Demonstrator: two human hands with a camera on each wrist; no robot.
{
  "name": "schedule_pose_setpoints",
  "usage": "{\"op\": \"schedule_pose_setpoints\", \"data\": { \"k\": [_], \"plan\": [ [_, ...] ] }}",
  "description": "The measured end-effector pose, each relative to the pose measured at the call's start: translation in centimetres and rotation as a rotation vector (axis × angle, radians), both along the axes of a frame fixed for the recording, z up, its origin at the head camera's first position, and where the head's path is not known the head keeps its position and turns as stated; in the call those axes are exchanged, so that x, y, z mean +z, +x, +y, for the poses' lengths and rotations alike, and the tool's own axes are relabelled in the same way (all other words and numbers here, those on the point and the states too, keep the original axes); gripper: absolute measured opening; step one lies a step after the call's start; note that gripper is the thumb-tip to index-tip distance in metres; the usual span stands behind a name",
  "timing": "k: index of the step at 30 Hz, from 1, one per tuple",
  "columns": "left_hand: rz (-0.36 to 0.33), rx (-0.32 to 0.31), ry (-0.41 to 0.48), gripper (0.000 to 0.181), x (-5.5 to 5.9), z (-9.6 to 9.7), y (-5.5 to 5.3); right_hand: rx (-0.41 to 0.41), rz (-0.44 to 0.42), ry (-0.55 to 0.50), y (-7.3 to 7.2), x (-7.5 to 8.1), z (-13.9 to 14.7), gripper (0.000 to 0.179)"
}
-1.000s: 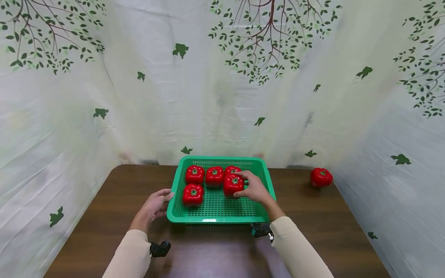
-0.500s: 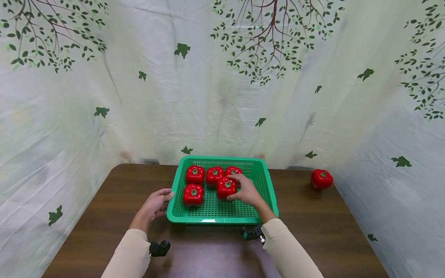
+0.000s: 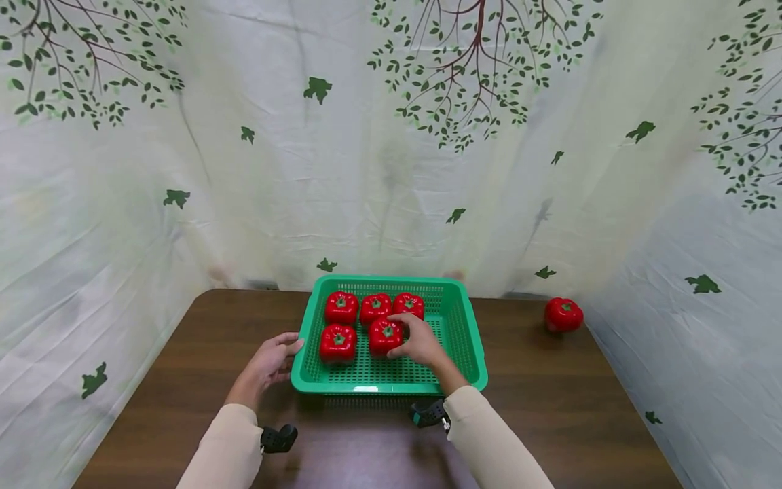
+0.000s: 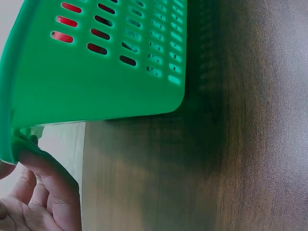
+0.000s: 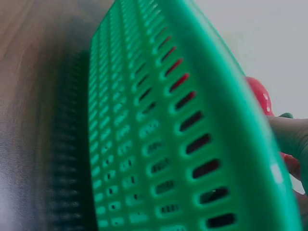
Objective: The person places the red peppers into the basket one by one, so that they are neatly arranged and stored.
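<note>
A green plastic basket (image 3: 452, 380) with slotted walls stands on the table. At its left rim my left hand (image 3: 269, 362) pinches the edge; the left wrist view shows a finger (image 4: 55, 187) hooked under the rim. Inside the basket my right hand (image 3: 421, 341) grips a glossy red bell pepper (image 3: 383, 337) between thumb and fingers, in the front row. To its left sits another red bell pepper (image 3: 337, 343). Behind them are three more: a left one (image 3: 341, 308), a middle one (image 3: 375, 309) and a right one (image 3: 408, 305). In the right wrist view the basket wall hides most of the gripped pepper.
A lone red bell pepper (image 3: 563, 315) lies on the brown wooden table (image 3: 537, 401), near its far right corner. A pale curtain (image 3: 391, 170) printed with leaves and branches hangs close behind the table and around its sides.
My right hand has shifted left with its bell pepper, from in front of the back right pepper toward the front left one. My left hand has stayed at the basket rim.
</note>
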State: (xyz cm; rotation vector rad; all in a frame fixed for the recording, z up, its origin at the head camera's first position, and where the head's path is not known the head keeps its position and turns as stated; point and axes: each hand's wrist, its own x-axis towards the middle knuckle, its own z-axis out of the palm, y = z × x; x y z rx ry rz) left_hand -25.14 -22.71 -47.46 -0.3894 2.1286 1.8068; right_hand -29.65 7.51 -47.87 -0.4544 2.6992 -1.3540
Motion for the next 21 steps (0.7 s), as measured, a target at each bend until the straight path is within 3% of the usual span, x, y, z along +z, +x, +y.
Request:
{"op": "schedule_pose_setpoints", "data": {
  "k": [13, 21],
  "plan": [
    [0.000, -0.028, 0.011, 0.051, 0.3, -0.1, -0.1, -0.030, 0.023, 0.031, 0.0, -1.2, -1.5, 0.066],
    [-0.011, -0.013, 0.003, 0.048, 0.2, -0.1, 0.0, -0.026, 0.024, 0.063, 0.1, -1.3, -1.8, 0.065]
  ]
}}
